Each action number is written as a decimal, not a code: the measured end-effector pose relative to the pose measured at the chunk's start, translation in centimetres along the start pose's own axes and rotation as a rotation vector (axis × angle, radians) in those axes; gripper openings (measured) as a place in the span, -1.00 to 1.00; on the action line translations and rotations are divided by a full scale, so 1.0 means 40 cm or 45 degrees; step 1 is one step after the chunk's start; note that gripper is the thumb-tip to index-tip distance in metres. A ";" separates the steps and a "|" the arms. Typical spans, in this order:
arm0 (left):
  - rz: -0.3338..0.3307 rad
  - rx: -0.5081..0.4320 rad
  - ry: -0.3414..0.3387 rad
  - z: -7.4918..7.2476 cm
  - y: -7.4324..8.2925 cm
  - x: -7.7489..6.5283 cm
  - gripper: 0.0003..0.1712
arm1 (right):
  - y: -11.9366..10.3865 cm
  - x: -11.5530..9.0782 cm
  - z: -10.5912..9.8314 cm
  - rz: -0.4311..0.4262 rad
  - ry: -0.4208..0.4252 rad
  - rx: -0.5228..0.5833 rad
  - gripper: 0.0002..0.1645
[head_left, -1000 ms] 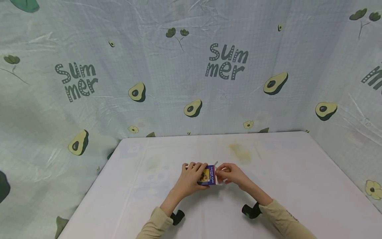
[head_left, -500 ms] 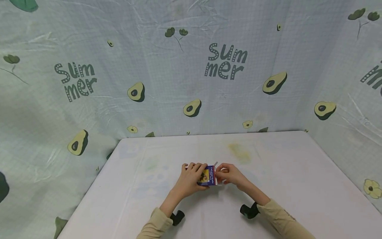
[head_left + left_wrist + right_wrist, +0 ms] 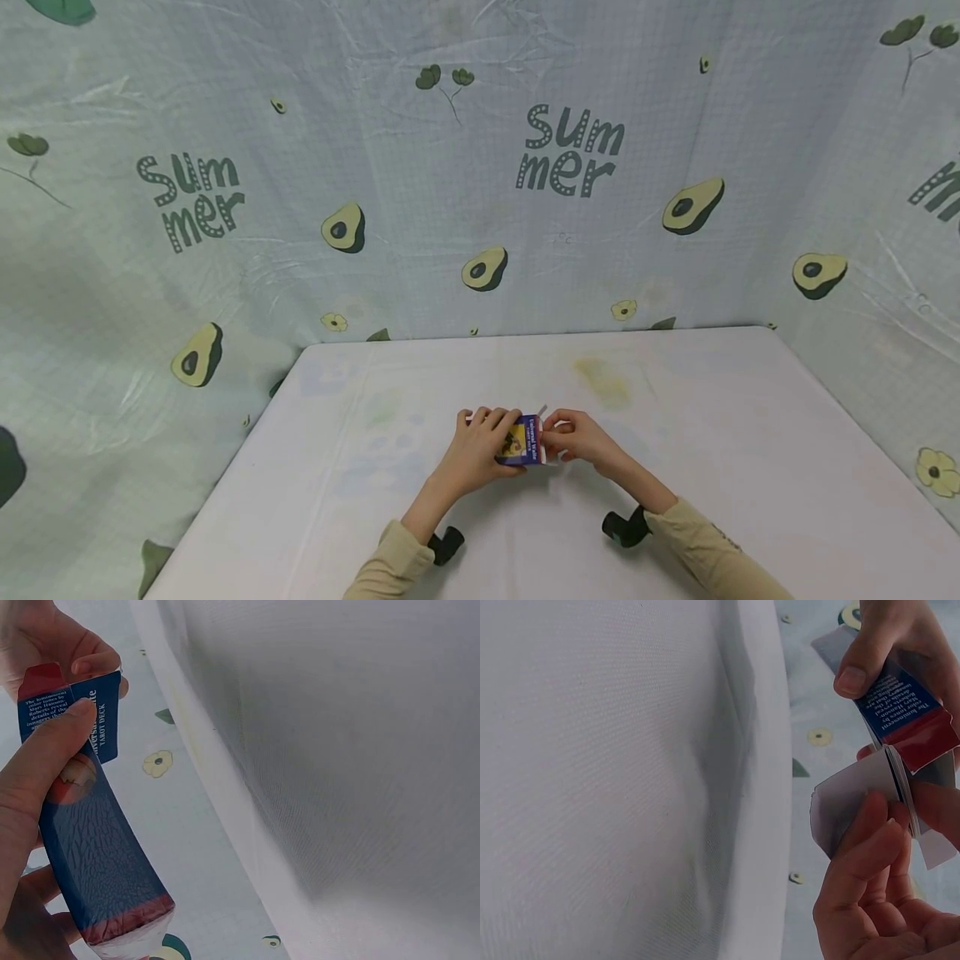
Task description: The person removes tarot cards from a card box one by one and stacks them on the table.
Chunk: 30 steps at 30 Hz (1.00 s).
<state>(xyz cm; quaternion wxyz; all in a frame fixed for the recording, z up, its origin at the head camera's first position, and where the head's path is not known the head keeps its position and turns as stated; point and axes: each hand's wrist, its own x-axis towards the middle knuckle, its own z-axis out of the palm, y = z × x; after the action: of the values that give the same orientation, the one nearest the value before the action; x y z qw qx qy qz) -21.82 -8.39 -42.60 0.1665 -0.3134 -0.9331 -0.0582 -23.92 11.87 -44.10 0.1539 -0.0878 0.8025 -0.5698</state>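
In the head view, a blue tarot deck box [image 3: 517, 442] lies sideways between both hands over the table. My left hand [image 3: 476, 450] grips it from the left, fingers over the top. The left wrist view shows the thumb [image 3: 67, 735] along the box's narrow side, with a red end flap sticking up. At the box's opened right end is my right hand [image 3: 585, 437]. Seen from the right wrist, its curled fingers [image 3: 862, 862] pinch a whitish flap [image 3: 855, 787] with layered edges beside it. The box's inside is mostly hidden.
A white-covered table [image 3: 675, 400] spreads around the hands. Behind it hangs a pale cloth backdrop [image 3: 420, 167] printed with avocados and lettering. Black wrist cameras stick out under both forearms, one by the left sleeve [image 3: 393, 554], one by the right sleeve [image 3: 708, 546].
Both hands keep nearly the same place on the box. The right hand and forearm have shifted very slightly left; the head view has moved a little.
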 end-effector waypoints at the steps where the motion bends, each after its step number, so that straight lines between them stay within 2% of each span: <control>1: 0.002 0.001 -0.001 0.001 -0.001 0.001 -0.12 | -0.001 0.000 0.000 0.004 0.001 0.004 -0.74; 6: 0.014 -0.015 0.008 0.002 -0.003 0.003 -0.12 | 0.000 0.003 -0.003 0.002 0.004 0.002 -0.74; 16: 0.014 -0.032 -0.010 0.005 -0.006 0.002 -0.12 | 0.002 0.000 -0.011 0.009 -0.008 0.012 -0.61; 30: -0.012 -0.009 -0.037 0.005 -0.007 -0.001 -0.12 | -0.001 -0.006 -0.021 0.075 0.031 -0.014 -0.66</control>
<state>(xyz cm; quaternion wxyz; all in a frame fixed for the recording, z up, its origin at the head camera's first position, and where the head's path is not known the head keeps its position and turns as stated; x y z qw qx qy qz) -22.00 -8.59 -42.81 0.1515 -0.3103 -0.9367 -0.0577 -24.00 12.66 -43.76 0.1601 -0.0581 0.8097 -0.5616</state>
